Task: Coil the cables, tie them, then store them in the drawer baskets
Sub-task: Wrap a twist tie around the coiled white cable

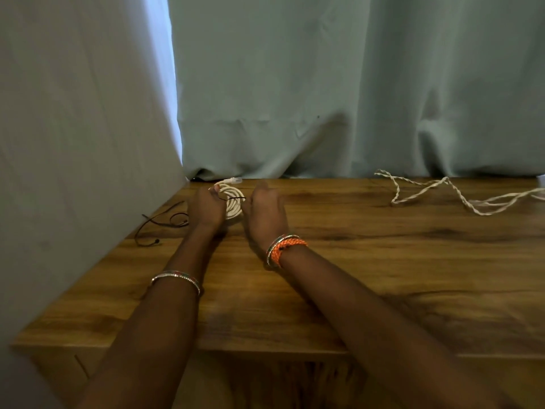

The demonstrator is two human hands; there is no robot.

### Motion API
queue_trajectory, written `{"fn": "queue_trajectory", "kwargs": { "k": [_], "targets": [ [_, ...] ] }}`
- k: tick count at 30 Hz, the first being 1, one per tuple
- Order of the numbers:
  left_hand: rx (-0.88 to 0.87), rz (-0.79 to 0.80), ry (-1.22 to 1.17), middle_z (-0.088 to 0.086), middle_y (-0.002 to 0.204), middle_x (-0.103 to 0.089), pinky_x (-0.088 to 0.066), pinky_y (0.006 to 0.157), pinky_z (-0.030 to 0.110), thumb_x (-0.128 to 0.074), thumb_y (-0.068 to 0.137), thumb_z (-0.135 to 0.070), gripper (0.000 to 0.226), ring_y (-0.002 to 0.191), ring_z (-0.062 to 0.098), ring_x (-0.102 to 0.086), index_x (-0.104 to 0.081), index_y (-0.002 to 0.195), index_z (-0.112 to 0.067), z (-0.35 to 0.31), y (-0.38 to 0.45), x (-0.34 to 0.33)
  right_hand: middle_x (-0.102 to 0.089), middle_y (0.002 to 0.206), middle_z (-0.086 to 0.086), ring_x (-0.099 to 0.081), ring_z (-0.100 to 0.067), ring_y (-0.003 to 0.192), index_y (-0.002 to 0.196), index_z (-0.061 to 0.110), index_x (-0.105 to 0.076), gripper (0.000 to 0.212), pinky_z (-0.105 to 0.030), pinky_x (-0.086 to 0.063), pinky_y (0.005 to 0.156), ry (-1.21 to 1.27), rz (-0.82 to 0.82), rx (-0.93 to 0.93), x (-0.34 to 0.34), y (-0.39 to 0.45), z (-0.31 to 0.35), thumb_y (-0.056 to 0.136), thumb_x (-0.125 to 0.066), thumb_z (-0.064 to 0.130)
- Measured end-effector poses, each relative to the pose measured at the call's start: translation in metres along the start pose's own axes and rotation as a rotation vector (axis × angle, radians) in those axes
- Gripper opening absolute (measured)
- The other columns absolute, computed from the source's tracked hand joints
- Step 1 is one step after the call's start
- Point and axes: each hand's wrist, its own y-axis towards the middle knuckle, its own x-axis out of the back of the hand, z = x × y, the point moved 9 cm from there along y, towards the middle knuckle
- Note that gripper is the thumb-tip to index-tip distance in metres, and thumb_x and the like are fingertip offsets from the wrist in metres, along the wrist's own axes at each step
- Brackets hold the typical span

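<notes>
A coiled white cable [233, 202] with a clear plug end sits at the far left of the wooden table [354, 261]. My left hand [206, 208] grips the coil from the left. A thin black tie [236, 199] runs across the coil between both hands. My right hand [264, 211] is just right of the coil with fingers curled, apparently pinching the tie's other end; the fingertips are hidden. A loose twisted white cable [442, 190] lies uncoiled at the far right.
A thin dark cord [159, 222] lies loose by the white wall panel [73, 172] on the left. A pale green curtain [354, 84] hangs behind the table. Bangles ring both wrists.
</notes>
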Motion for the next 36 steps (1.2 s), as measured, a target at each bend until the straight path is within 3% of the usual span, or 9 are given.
{"fn": "queue_trajectory", "kwargs": {
  "k": [6,8,12,14,22,26,29,34,36],
  "targets": [
    [-0.134,-0.013,0.125,0.032,0.112,-0.058,-0.041,0.081,0.042,-0.041,0.096,-0.016,0.031,0.106,0.045,-0.053,-0.054,0.107,0.010,-0.020,-0.003,0.000,-0.062,0.092,-0.021,-0.058,-0.031,0.085,0.090,-0.004,-0.061,0.013,-0.030,-0.038,0.061,0.090,0.016,-0.163,0.006,-0.001,-0.018,0.089,-0.055,0.007],
    [-0.169,-0.006,0.148,0.029,0.112,-0.059,-0.041,0.079,0.041,-0.040,0.096,-0.019,0.031,0.105,0.044,-0.054,-0.055,0.107,0.006,-0.023,-0.004,-0.003,-0.061,0.084,-0.021,-0.058,-0.032,0.075,0.085,-0.001,-0.060,0.010,-0.031,-0.041,0.057,0.266,0.065,-0.322,-0.003,-0.002,-0.030,0.084,-0.059,0.009],
    [-0.225,-0.003,0.110,0.027,0.109,-0.061,-0.042,0.079,0.042,-0.039,0.096,-0.021,0.030,0.103,0.044,-0.055,-0.056,0.106,0.002,-0.030,-0.007,-0.004,-0.056,0.062,-0.009,-0.048,-0.015,0.040,0.080,0.004,-0.057,0.013,-0.023,-0.041,0.040,0.705,0.202,-0.782,-0.032,-0.023,-0.050,0.086,-0.064,0.013],
    [-0.282,0.001,0.121,0.029,0.108,-0.059,-0.038,0.072,0.040,-0.040,0.096,-0.018,0.026,0.100,0.044,-0.054,-0.052,0.106,0.003,-0.040,-0.013,-0.006,-0.051,0.054,-0.004,-0.045,-0.010,0.034,0.071,0.007,-0.055,0.020,-0.020,-0.040,0.035,0.795,0.214,-0.860,-0.035,-0.029,-0.050,0.089,-0.063,0.013],
    [-0.461,0.013,0.153,0.030,0.100,-0.061,-0.029,0.063,0.035,-0.037,0.098,-0.015,0.024,0.093,0.044,-0.056,-0.049,0.104,0.004,-0.061,-0.022,-0.006,-0.047,0.055,-0.004,-0.037,-0.002,0.018,0.067,0.004,-0.048,0.029,-0.013,-0.032,0.027,0.820,0.205,-0.871,-0.022,-0.034,-0.049,0.094,-0.054,0.011],
    [-0.543,-0.025,0.173,0.030,0.096,-0.060,-0.028,0.061,0.035,-0.039,0.096,-0.012,0.020,0.087,0.044,-0.057,-0.048,0.101,0.004,-0.074,-0.034,-0.002,-0.053,0.054,-0.005,-0.043,-0.006,0.025,0.075,0.000,-0.059,0.022,-0.015,-0.037,0.031,0.778,0.097,-0.877,-0.010,-0.036,-0.052,0.087,-0.066,0.017],
    [-0.534,-0.063,0.141,0.030,0.094,-0.061,-0.030,0.060,0.035,-0.040,0.096,-0.013,0.018,0.085,0.045,-0.057,-0.047,0.099,0.003,-0.075,-0.032,0.003,-0.054,0.054,-0.005,-0.046,-0.010,0.034,0.064,0.003,-0.055,0.028,-0.020,-0.040,0.035,0.751,0.077,-0.873,-0.008,-0.036,-0.054,0.085,-0.068,0.016],
    [-0.586,0.031,0.162,0.028,0.091,-0.060,-0.028,0.059,0.034,-0.038,0.094,-0.010,0.015,0.082,0.042,-0.057,-0.047,0.099,0.002,-0.069,-0.033,-0.011,-0.055,0.052,-0.004,-0.045,-0.007,0.028,0.072,0.003,-0.061,0.022,-0.021,-0.043,0.038,0.832,0.035,-0.876,-0.007,-0.034,-0.050,0.084,-0.070,0.019],
    [-0.648,0.067,0.131,0.024,0.085,-0.061,-0.030,0.059,0.034,-0.035,0.095,-0.020,0.023,0.077,0.037,-0.057,-0.048,0.096,-0.002,-0.074,-0.038,-0.018,-0.056,0.055,-0.003,-0.043,-0.005,0.028,0.078,0.002,-0.063,0.016,-0.016,-0.040,0.034,0.908,0.013,-0.873,-0.005,-0.033,-0.050,0.086,-0.067,0.015]
  ]
}}
